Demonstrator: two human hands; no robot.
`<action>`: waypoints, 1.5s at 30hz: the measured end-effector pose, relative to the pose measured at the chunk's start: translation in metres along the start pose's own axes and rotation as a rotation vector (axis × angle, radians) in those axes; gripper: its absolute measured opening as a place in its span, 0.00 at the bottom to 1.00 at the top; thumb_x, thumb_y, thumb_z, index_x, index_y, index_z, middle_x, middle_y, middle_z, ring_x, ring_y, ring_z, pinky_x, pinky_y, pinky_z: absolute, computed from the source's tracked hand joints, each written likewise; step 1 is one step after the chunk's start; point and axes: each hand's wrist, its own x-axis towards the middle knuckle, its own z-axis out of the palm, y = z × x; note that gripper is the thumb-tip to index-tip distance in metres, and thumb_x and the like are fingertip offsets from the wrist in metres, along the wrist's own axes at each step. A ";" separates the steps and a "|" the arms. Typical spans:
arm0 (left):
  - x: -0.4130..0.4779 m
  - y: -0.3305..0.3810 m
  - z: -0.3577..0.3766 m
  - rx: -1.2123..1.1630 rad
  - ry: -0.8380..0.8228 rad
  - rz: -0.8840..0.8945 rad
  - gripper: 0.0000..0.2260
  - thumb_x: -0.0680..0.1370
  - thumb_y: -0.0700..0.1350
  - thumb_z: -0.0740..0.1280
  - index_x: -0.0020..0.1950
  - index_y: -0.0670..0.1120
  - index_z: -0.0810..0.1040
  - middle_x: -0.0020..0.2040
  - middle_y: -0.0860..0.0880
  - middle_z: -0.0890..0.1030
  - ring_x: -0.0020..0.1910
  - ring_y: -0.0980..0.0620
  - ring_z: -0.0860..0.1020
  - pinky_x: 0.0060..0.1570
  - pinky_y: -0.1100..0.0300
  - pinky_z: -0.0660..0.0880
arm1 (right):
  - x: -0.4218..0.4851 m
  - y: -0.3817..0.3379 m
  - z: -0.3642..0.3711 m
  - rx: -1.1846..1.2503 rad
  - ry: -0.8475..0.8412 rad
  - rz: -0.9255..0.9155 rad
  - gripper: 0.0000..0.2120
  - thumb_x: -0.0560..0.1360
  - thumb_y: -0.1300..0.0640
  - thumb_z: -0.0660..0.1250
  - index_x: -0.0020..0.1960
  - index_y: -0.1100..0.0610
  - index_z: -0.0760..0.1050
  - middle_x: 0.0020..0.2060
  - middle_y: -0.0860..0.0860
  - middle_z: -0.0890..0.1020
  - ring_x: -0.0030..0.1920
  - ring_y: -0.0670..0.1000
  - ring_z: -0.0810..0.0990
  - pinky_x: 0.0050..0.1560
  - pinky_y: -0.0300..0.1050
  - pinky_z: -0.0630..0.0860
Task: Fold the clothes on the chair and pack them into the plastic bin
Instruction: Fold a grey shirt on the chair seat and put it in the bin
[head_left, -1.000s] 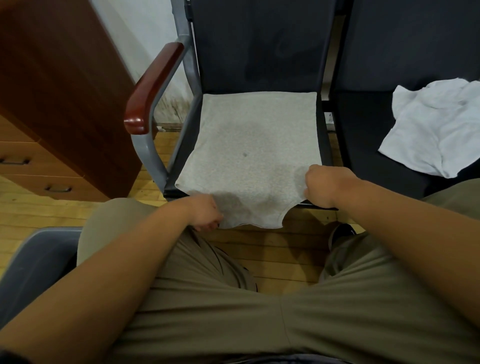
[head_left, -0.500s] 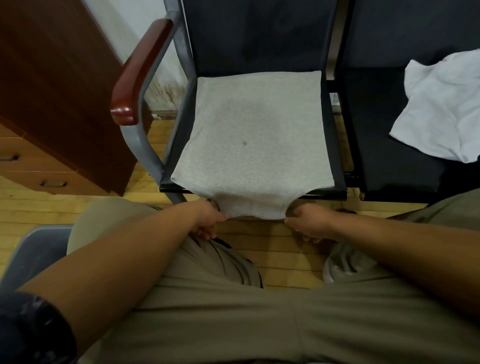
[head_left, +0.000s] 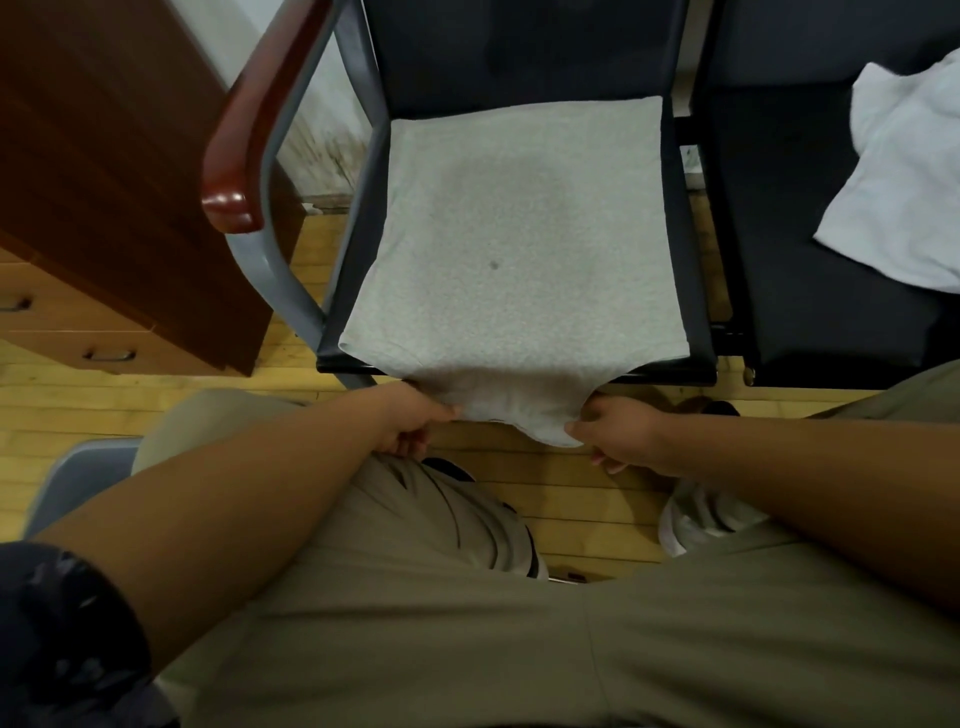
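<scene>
At frame centre the hanging edge of the grey garment (head_left: 519, 249) is now pinched by the right hand (head_left: 618, 434) too, besides the left hand (head_left: 410, 421), so a fold seems prepared.

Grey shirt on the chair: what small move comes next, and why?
Probably lift the near edge and fold it toward the backrest: left hand and right hand each grip the overhanging edge of the grey shirt, the rest lying flat on the seat.
</scene>
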 end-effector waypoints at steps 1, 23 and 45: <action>-0.001 0.000 -0.001 -0.025 -0.012 -0.010 0.25 0.76 0.52 0.79 0.65 0.41 0.77 0.36 0.45 0.76 0.32 0.50 0.75 0.33 0.56 0.75 | -0.001 -0.001 0.000 0.014 -0.006 -0.002 0.19 0.84 0.46 0.68 0.71 0.53 0.73 0.54 0.51 0.81 0.50 0.52 0.84 0.52 0.50 0.85; -0.019 0.005 -0.004 -0.077 0.003 -0.011 0.17 0.76 0.38 0.78 0.63 0.40 0.79 0.40 0.43 0.78 0.37 0.47 0.76 0.41 0.53 0.76 | -0.047 -0.041 0.009 -0.483 0.153 -0.018 0.09 0.81 0.57 0.67 0.43 0.57 0.75 0.39 0.53 0.77 0.46 0.55 0.79 0.45 0.46 0.74; -0.089 0.175 -0.071 -0.236 0.372 0.428 0.09 0.77 0.42 0.77 0.51 0.42 0.79 0.53 0.41 0.83 0.49 0.46 0.83 0.52 0.48 0.83 | -0.044 -0.170 -0.139 0.377 0.446 -0.152 0.10 0.77 0.59 0.72 0.55 0.63 0.79 0.53 0.63 0.85 0.48 0.64 0.87 0.46 0.63 0.87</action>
